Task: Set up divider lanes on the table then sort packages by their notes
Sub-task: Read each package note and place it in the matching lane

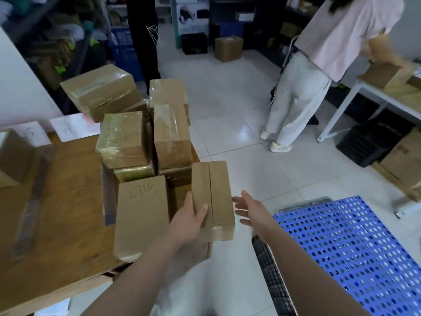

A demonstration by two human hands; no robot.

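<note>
A small brown cardboard package [213,195] with a seam down its top sits at the lower centre of the frame, over the right edge of the wooden tabletop [68,213]. The left hand [189,221] grips its near-left corner, thumb on top. The right hand [250,210] is spread wide just right of it, holding nothing. Left of the package lies a flat brown box with handwritten digits [141,215], and above it a pile of tape-wrapped boxes [127,137]. 2 dark strips [34,197] lie on the tabletop, with 2 white paper notes [75,126] at the upper left. A blue perforated plastic crate [353,247] fills the lower right.
</note>
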